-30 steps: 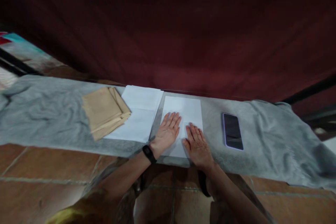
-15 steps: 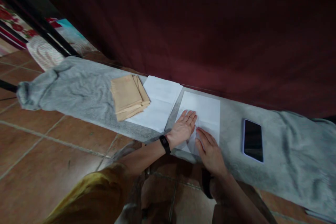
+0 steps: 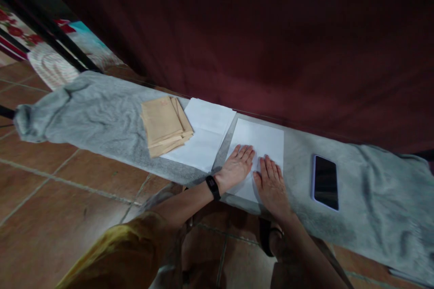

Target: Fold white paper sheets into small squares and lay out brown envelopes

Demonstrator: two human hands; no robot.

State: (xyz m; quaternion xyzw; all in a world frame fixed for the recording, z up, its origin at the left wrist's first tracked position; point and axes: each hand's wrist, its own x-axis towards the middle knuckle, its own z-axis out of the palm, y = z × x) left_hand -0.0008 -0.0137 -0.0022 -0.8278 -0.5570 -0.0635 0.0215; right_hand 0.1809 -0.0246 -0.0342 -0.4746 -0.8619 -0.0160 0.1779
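Where hands [image 3: 236,165] lie, paper [image 3: 260,135] is hidden.

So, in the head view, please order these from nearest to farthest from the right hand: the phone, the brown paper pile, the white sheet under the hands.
1. White sheet: under the right hand, touching it.
2. Phone: to the hand's right.
3. Brown paper pile: well to the left.

Pretty dim shot tbh. Beyond the left grip [image 3: 236,167] and right grip [image 3: 272,185], the dark red cloth [image 3: 237,54] fades to near-black up top. White paper [image 3: 261,133] under them is about the brightest thing. Soft sheen on the floor tiles [image 3: 105,203] left of the grips, murky shadow nearer the wearer. Edges look smeary and stretched.
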